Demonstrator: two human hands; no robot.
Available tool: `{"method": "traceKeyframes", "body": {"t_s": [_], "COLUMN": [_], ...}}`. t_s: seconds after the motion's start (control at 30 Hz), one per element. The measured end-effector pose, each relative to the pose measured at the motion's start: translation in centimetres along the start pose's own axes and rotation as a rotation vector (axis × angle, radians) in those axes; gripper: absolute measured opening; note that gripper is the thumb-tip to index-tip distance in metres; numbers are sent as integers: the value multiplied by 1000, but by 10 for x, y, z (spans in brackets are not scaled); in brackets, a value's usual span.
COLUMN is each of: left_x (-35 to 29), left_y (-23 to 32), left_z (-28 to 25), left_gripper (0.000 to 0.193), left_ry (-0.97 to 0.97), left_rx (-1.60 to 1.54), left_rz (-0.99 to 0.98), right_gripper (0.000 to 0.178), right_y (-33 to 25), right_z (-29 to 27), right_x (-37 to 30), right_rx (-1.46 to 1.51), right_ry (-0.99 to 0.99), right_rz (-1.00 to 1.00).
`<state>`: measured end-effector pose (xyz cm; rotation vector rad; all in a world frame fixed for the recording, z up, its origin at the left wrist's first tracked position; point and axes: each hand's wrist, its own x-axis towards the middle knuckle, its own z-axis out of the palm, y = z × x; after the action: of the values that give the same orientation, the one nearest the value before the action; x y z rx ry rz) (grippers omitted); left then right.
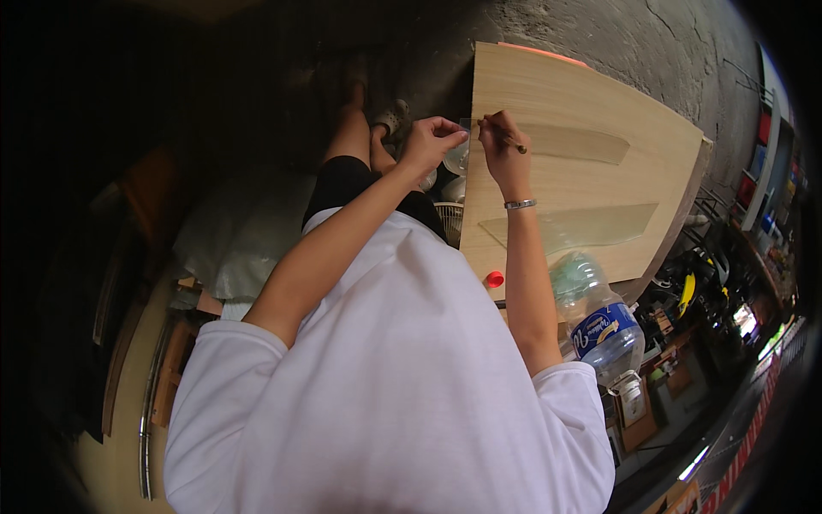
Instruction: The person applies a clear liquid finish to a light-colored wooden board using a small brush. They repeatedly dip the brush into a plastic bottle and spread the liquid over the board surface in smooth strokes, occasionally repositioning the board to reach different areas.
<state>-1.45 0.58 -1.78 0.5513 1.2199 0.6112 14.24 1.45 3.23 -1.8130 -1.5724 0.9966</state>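
At the left edge of a pale wooden board (548, 94), my left hand (431, 144) is closed in a pinch on a small clear piece (465, 124). Whether that piece is glass or plastic cannot be made out. My right hand (509, 152), a metal bracelet on its wrist, is closed around a slim dark pen-like tool (521, 149). Its tip is close to the clear piece; contact cannot be made out. Beside the right hand lies a translucent strip (582, 144) on the board. A second translucent strip (599, 226) lies nearer, right of my forearm.
A large clear plastic bottle (629, 343) with a blue label lies right of my forearm. A red cap (494, 279) sits near the board's near edge. Below the board's left edge shows a slatted basket (449, 218). Clear plastic sheeting (244, 236) is at my left.
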Motion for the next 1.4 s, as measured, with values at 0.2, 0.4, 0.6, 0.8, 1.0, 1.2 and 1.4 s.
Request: {"method": "traceKeyframes", "body": {"t_s": [0.2, 0.4, 0.6, 0.8, 1.0, 1.2, 1.4], "left_x": [5, 7, 8, 2, 9, -4, -1], "left_y": [-8, -13, -12, -7, -15, -13, -1], "left_z": [-1, 2, -1, -21, -45, -47, -10], "left_gripper": [14, 11, 13, 14, 18, 21, 19], "left_ry": [-19, 67, 12, -1, 18, -20, 147], "left_rx": [-53, 8, 48, 60, 70, -85, 164], "left_rz": [10, 119, 64, 81, 12, -7, 72], "right_gripper": [10, 11, 8, 11, 12, 12, 8], "right_y": [-10, -9, -16, 12, 39, 33, 9], "right_z": [-1, 1, 1, -17, -3, -4, 1], "right_x": [6, 11, -41, -29, -10, -12, -9], "right_rx": [-82, -79, -224, 415, 567, 568, 178], "right_ry": [-83, -130, -173, 136, 192, 172, 72], "right_rz": [-46, -69, -30, 176, 187, 183, 113]}}
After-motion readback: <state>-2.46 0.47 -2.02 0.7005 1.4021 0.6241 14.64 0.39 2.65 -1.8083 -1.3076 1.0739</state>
